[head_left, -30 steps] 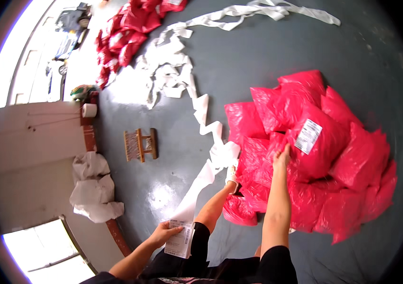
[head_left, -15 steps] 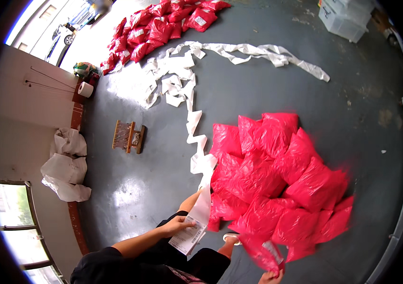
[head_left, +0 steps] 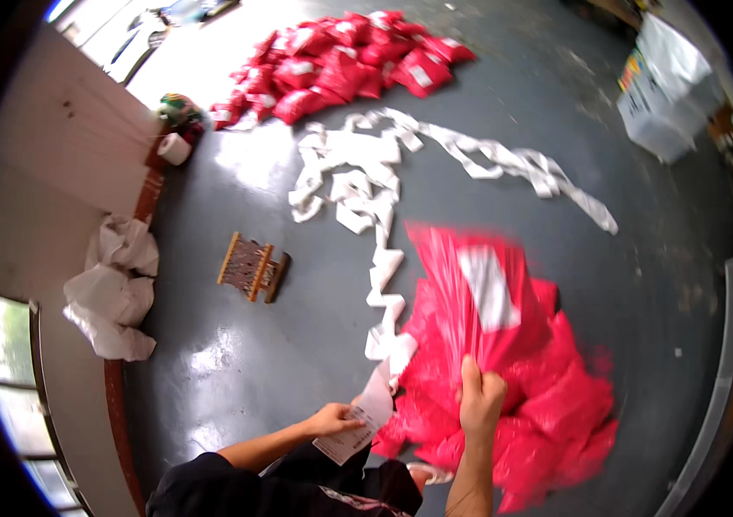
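Observation:
My right hand (head_left: 480, 398) grips the lower end of a red plastic mailer bag (head_left: 444, 293), held up over the near heap and blurred by motion. A white label (head_left: 489, 289) is stuck on that bag. Under it lies a heap of red bags (head_left: 547, 422), partly covered by the raised one. My left hand (head_left: 338, 419) pinches a sheaf of printed white labels (head_left: 351, 441) just left of the heap. From these labels a long white paper strip (head_left: 386, 269) runs away across the floor in folds and loose tangles.
A second heap of labelled red bags (head_left: 332, 65) lies at the far side. A small wooden stool (head_left: 250, 267) stands on the left floor. White sacks (head_left: 112, 297) lean by the left wall, with a white roll (head_left: 174, 148) farther along. A translucent plastic bin (head_left: 664, 112) is at far right.
My right hand has swung the red bag from the lower edge up and forward over the near heap. My left hand keeps the labels. The view has shifted.

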{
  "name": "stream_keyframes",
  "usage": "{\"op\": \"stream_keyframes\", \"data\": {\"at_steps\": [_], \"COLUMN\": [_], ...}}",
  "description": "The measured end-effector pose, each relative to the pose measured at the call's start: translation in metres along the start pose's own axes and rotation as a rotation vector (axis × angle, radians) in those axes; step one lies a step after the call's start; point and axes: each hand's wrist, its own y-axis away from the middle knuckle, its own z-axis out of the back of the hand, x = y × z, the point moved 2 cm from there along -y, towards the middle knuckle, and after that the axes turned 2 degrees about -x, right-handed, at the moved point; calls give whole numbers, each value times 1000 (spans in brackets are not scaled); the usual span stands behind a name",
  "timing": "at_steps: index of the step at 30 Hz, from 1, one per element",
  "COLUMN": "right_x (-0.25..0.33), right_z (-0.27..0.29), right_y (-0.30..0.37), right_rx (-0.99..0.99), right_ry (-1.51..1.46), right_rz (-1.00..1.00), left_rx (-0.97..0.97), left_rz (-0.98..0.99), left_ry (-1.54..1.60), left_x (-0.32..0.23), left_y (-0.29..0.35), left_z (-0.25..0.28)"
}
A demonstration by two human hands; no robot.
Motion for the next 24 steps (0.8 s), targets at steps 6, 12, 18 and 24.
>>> {"op": "stream_keyframes", "data": {"at_steps": [6,12,18,24], "right_x": [69,-88,-162,-229], "right_z": [-52,14,92,169], "right_y": [-13,60,90,171], "right_rx": [458,419,144,-78], "right_ry": [113,188,-133,24], "right_rz": [731,400,117,255], "left_rx": [78,204,238,315], "left_rz": [-288,-403,-418,-367], "left_ry": [81,45,-398,-248], "left_x": [-64,-100,-121,-111], "left_y": [-16,-12,-12,-31], "left_z": [-21,-61,-141,-252]}}
